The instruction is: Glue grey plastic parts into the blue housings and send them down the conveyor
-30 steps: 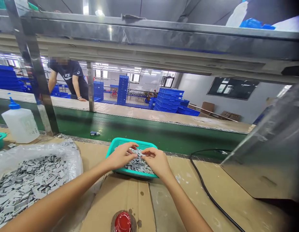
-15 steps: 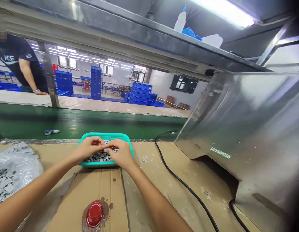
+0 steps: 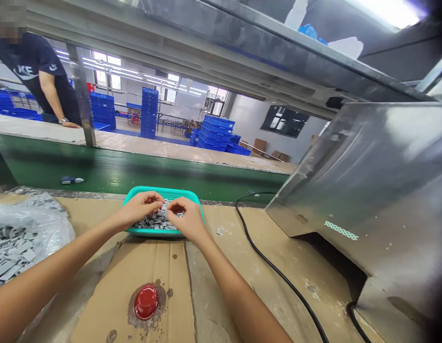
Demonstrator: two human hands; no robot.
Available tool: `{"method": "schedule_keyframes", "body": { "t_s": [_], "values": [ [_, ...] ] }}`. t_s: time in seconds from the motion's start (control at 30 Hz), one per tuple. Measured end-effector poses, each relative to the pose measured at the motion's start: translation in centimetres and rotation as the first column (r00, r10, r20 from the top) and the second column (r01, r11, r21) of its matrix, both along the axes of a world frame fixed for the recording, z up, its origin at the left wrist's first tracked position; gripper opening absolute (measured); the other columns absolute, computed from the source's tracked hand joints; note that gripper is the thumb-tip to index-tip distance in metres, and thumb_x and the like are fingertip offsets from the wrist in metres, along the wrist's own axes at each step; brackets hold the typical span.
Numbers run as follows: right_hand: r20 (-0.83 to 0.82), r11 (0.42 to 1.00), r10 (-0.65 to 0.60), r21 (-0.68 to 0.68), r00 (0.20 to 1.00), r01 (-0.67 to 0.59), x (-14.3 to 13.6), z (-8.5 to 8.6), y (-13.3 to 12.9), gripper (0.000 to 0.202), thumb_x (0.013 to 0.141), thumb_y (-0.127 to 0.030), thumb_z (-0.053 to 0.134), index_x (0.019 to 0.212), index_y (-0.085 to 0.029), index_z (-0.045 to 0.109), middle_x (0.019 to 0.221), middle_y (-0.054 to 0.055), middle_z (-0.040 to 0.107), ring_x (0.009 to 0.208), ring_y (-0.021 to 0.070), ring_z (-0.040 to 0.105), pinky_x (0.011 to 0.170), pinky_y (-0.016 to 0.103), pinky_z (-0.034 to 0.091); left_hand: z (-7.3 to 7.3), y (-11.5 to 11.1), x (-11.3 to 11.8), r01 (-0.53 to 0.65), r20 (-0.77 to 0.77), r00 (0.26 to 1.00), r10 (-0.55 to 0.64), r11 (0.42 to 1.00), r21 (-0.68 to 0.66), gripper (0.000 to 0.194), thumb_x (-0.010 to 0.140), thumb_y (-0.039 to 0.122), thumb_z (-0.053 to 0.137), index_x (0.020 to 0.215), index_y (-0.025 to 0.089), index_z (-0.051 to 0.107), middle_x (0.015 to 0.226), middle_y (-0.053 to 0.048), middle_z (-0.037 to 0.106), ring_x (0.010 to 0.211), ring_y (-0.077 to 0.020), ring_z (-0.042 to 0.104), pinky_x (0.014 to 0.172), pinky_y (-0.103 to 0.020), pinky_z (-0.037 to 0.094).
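Note:
A teal plastic basket [image 3: 155, 233] holds many small grey and white flat pieces [image 3: 155, 222]. Above it, my left hand [image 3: 143, 208] has thumb and fingertips pinched together; whatever sits between them is too small to name. My right hand [image 3: 188, 218] hovers at the basket's right side, thumb and index finger brought together, their contents also impossible to make out. A narrow gap separates the two sets of fingertips. Nearer to me, a wet red oval dish [image 3: 146, 302] rests on a cardboard sheet [image 3: 110, 286], with damp spots around it.
At left lies a clear plastic bag [image 3: 56, 228] of similar grey pieces. A black cable [image 3: 267, 259] runs beside a large metal housing [image 3: 349, 190] on the right. Behind the basket stretches a green conveyor belt [image 3: 110, 166]; a person [image 3: 45, 81] leans on its far side.
The fingertips of my two hands, close together before, are now apart. The whole view has shifted and tilted slightly. The basket and red dish keep their places on the table.

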State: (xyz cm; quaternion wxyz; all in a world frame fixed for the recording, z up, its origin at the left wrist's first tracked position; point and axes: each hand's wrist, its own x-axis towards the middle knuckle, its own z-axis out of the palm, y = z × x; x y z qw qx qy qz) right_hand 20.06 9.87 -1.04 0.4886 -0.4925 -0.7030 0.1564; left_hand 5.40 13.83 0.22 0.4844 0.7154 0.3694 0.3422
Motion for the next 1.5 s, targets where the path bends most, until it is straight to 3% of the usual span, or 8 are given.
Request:
{"method": "schedule_keyframes", "body": {
  "t_s": [0.2, 0.33, 0.43, 0.57, 1.13, 1.5],
  "values": [
    [-0.149, 0.989, 0.075, -0.116, 0.986, -0.093, 0.3, 0.8, -0.4, 0.008, 0.066, -0.018, 0.053, 0.070, -0.014, 0.059, 0.068, 0.005, 0.063, 0.063, 0.0136, 0.059, 0.060, 0.025, 0.049, 0.0, 0.4, -0.2, -0.025, -0.035, 0.999, 0.028, 0.997, 0.069, 0.013, 0.065, 0.027, 0.050, 0.071, 0.017, 0.056, 0.061, 0.002, 0.054, 0.061, -0.0124, 0.052, 0.056, -0.023, 0.040],
    [-0.140, 0.959, 0.167, -0.205, 0.976, -0.193, -0.1, 1.6, -4.7, 0.008, 0.067, -0.019, 0.055, 0.071, -0.016, 0.062, 0.070, 0.003, 0.063, 0.066, 0.0135, 0.058, 0.060, 0.025, 0.048, -0.5, 1.0, -0.3, -0.024, -0.033, 0.999, 0.027, 0.997, 0.079, 0.013, 0.065, 0.023, 0.048, 0.072, 0.016, 0.056, 0.068, 0.000, 0.059, 0.062, -0.0123, 0.054, 0.058, -0.023, 0.042],
    [-0.011, 0.924, 0.271, -0.278, 0.963, -0.263, -0.6, 1.7, -8.6, 0.013, 0.066, -0.010, 0.054, 0.069, -0.017, 0.064, 0.069, 0.002, 0.061, 0.064, 0.0120, 0.055, 0.059, 0.023, 0.046, -0.9, 1.3, -0.3, -0.029, -0.022, 0.999, 0.031, 0.997, 0.070, 0.011, 0.065, 0.020, 0.047, 0.071, 0.016, 0.056, 0.068, -0.001, 0.060, 0.058, -0.0112, 0.054, 0.056, -0.022, 0.042],
    [0.121, 0.908, 0.298, -0.341, 0.947, -0.243, -1.3, 1.3, -11.0, 0.019, 0.065, -0.003, 0.052, 0.068, -0.017, 0.064, 0.068, 0.002, 0.059, 0.059, 0.0107, 0.051, 0.053, 0.021, 0.042, -1.2, 1.4, -0.4, -0.038, -0.011, 0.999, 0.039, 0.996, 0.085, 0.011, 0.065, 0.017, 0.046, 0.069, 0.017, 0.056, 0.069, -0.001, 0.061, 0.058, -0.0108, 0.054, 0.057, -0.022, 0.043],
    [0.244, 0.924, 0.346, -0.256, 0.906, -0.284, -1.5, 0.8, -10.9, 0.019, 0.072, -0.006, 0.052, 0.073, -0.017, 0.066, 0.074, 0.005, 0.062, 0.067, 0.0129, 0.058, 0.058, 0.022, 0.045, -1.5, 1.7, -0.6, -0.039, -0.031, 0.999, 0.044, 0.989, 0.141, 0.012, 0.066, 0.017, 0.045, 0.069, 0.017, 0.057, 0.069, -0.001, 0.062, 0.061, -0.0119, 0.055, 0.056, -0.022, 0.045],
    [0.295, 0.942, 0.331, -0.148, 0.896, -0.300, -1.6, 0.6, -11.0, 0.021, 0.074, -0.007, 0.050, 0.074, -0.019, 0.066, 0.074, 0.005, 0.062, 0.068, 0.0137, 0.057, 0.060, 0.024, 0.047, -0.9, 1.1, -0.6, -0.032, -0.041, 0.998, 0.037, 0.992, 0.125, 0.011, 0.068, 0.019, 0.045, 0.069, 0.017, 0.056, 0.072, -0.002, 0.062, 0.060, -0.0110, 0.055, 0.058, -0.022, 0.046]
  ]
}}
